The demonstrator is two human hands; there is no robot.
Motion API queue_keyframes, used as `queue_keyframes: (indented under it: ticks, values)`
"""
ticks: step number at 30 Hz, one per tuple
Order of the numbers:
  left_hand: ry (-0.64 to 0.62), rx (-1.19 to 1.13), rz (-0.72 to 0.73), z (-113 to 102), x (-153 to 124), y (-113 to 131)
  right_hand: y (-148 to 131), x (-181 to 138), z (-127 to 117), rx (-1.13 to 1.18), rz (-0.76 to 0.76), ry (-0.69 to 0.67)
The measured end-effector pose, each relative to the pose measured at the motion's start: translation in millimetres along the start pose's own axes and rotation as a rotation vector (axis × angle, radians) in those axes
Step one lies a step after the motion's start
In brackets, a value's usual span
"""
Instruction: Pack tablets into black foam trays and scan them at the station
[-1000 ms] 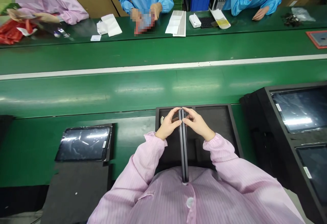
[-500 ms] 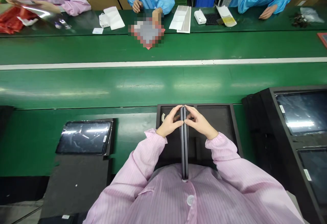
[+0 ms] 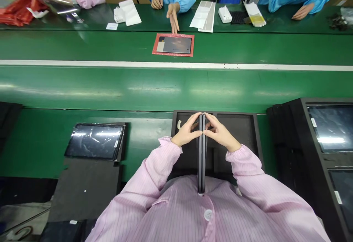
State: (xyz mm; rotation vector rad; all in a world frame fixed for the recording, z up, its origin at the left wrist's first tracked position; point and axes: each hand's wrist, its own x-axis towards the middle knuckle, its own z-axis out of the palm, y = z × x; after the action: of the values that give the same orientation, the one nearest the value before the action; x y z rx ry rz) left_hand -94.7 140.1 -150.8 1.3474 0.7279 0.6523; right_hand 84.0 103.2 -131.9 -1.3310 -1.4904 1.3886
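Note:
Two thin dark tablets [image 3: 202,157] stand upright on edge, pressed together, seen along their narrow sides. My left hand [image 3: 186,132] grips them from the left near the far end, thumb and fingertips against the outer face. From the other side, my right hand [image 3: 221,133] pinches the same pair in a mirrored grip. The near end of the pair reaches my chest. Underneath lies a shallow black tray [image 3: 237,126] with moulded compartments. A small pale scrap [image 3: 179,124] sits at its left edge.
A film-covered tablet [image 3: 95,141] lies on black foam [image 3: 85,187] at left. Stacked black trays [image 3: 292,135] at right hold tablets [image 3: 332,128]. Across the green belt [image 3: 110,84], co-workers sit; one hand [image 3: 173,15] reaches toward a display panel [image 3: 178,45] on a red sheet [image 3: 154,50].
My hands keep the same grip on the tablets. The view has shifted slightly. Across the belt, the red sheet with the panel has moved away from the co-worker and now lies straight on the belt.

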Motion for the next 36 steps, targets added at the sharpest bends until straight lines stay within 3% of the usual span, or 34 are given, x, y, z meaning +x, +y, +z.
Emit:
queue_keyframes:
  ticks: [10, 21, 29, 32, 36]
  values:
    - [0.129, -0.124, -0.031, 5, 0, -3, 3, 3, 12, 0.141, 0.012, 0.121]
    - [0.135, -0.118, -0.063, 6, 2, 6, -5, 4, 12, 0.183, 0.084, 0.13]
    - [0.281, -0.103, -0.04, 9, 13, 12, -8, 14, 15, 0.227, 0.169, 0.239]
    - [0.314, -0.095, -0.023, 15, 8, 3, -1, 10, 18, 0.152, 0.112, 0.257]
    - [0.429, -0.074, 0.011, 45, -28, -40, 38, -20, 51, 0.041, -0.095, 0.454]
